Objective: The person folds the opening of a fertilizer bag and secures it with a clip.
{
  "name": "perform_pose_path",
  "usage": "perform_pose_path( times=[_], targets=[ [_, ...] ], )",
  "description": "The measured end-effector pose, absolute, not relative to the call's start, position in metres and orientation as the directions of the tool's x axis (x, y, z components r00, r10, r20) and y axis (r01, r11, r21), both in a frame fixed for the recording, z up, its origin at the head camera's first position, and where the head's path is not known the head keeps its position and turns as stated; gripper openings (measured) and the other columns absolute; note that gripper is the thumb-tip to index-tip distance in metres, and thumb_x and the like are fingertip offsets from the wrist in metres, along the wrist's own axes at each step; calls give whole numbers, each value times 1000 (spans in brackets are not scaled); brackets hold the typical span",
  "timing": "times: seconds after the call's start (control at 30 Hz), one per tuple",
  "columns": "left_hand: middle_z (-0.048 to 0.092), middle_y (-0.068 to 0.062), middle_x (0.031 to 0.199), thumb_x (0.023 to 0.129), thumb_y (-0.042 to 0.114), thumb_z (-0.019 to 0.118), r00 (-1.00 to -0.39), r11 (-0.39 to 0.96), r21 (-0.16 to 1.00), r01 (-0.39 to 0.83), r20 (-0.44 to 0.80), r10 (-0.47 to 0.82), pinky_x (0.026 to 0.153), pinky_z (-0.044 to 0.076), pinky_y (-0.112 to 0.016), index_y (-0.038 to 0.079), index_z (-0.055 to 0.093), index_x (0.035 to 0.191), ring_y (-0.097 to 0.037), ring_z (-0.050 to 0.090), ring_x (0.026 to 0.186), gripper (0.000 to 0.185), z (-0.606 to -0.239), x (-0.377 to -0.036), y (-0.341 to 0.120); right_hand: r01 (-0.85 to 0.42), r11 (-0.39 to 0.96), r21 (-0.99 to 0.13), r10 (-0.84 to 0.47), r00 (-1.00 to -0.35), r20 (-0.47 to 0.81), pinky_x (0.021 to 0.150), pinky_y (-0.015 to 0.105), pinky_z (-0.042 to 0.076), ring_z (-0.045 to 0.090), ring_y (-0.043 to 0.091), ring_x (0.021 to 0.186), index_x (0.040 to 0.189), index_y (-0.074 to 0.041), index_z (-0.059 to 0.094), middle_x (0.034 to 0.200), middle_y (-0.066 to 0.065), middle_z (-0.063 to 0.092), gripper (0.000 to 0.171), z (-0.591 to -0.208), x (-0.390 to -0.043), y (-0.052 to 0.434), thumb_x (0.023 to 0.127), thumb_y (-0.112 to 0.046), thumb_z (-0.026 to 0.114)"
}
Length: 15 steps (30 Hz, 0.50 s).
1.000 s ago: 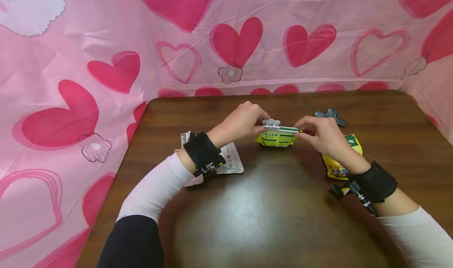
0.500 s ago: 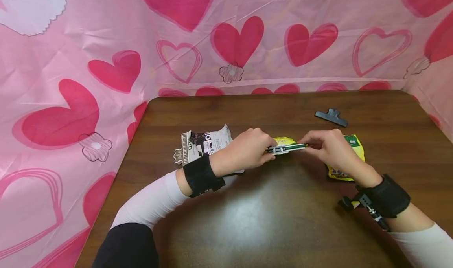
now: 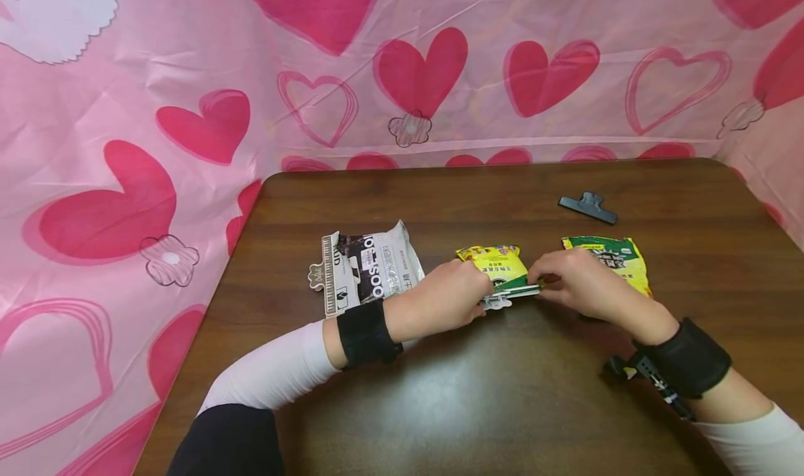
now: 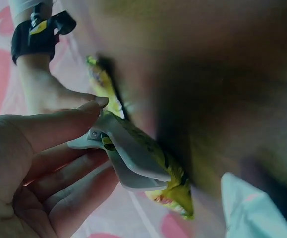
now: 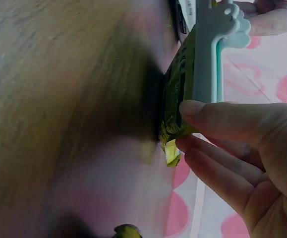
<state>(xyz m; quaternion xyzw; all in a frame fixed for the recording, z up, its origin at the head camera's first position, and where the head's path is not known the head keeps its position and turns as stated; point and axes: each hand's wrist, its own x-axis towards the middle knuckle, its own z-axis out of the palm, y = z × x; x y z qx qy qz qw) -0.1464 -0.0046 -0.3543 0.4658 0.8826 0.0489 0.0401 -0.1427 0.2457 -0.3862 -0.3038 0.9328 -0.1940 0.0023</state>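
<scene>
A small yellow plastic packet lies at the middle of the table, its near edge raised. Along that edge runs a white bag clip with a scalloped handle. At the clip's left end, my left hand grips it between thumb and fingers. The left wrist view shows the clip end-on, its two arms beside the packet. My right hand pinches the packet's right corner by thumb and forefinger; the right wrist view shows that packet beside the clip. How deep the clip bites is hidden.
To the left lies a white-and-black bag with a pale clip on its left edge. A green-and-yellow packet lies partly under my right hand. Behind it rests a dark bag clip. A pink heart-patterned cloth stands behind the table.
Both hands have come nearer me and lower with the clip and packet. The packet's printed face, hidden earlier, now shows behind the clip. The white-and-black bag is more uncovered.
</scene>
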Motion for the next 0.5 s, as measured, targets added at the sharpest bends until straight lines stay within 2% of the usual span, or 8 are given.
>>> perform_pose_path(
  times=[0.17,0.23,0.37,0.5],
  targets=[
    [72,5,87,88,18,72,-557,557,101,824,-31,830,72,56,-30,18,74,95,-14,66,78,7,-362,-139,-2,-565,742,-360,-587,-808,59,79,35,58,61,7,83,95,-20,76,93,-7,71,29,-389,-142,245,71,-8,88],
    [71,5,82,89,18,70,-554,555,68,829,-34,832,68,56,-32,18,73,90,-15,66,75,3,-365,-136,-1,-560,742,-367,-589,-807,41,80,37,58,62,8,84,96,-20,76,94,-7,72,29,-390,-142,245,71,-9,88],
    [69,6,80,88,14,69,-539,539,-5,842,-34,842,63,56,-33,19,71,83,-14,67,73,7,-371,-131,1,-556,742,-375,-595,-804,16,81,38,58,63,9,86,97,-19,76,95,-6,72,30,-391,-142,246,71,-9,88],
    [71,5,83,87,12,69,-523,521,-49,852,-38,852,61,56,-33,20,72,83,-14,68,73,9,-375,-127,3,-566,738,-368,-606,-796,10,80,37,58,63,9,85,97,-19,76,94,-6,71,30,-393,-142,245,71,-9,88]
  ],
)
